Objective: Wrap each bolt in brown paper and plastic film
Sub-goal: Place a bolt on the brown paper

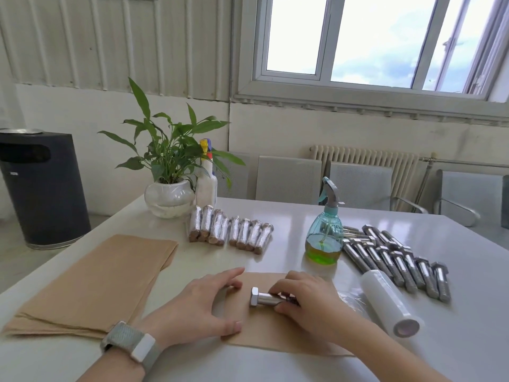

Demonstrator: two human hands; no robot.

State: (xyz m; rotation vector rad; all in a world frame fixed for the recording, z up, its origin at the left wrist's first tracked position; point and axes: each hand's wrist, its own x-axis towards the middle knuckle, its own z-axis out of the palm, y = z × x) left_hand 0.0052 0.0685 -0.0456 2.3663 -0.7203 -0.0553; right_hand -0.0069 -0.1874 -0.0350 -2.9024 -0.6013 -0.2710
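- Bright room, big window up top, radiator and grey chairs along the far wall, and a glossy white table [275,213] filling the foreground.
- Left hand [201,304] comes in from the lower left, wrist strapped with a pale band [132,344] — fingers stretched out straight and flat, pressing down the left part of a single brown paper sheet [237,323], thumb lying along its near edge.
- Right hand [305,301] reaches in from the lower right, knuckles arched, fingers curled over the bolt [263,298] and thumb tucked under its near side — it is gripping the shank.
- That bolt lies on the sheet between the two hands, long axis running left to right: hex head pointing left toward the flat hand, dark threaded end poking out to the right past the fingers.
- Just right of the sheet, a roll of plastic film [388,301] lies on its side, its open core end facing the near right.
- Beyond it, a row of bare bolts [396,260]; next to them a teal spray bottle [325,238] holding green liquid.
- Farther back, a line of wrapped bolts [228,230]; to the left, a stack of brown paper [91,279].
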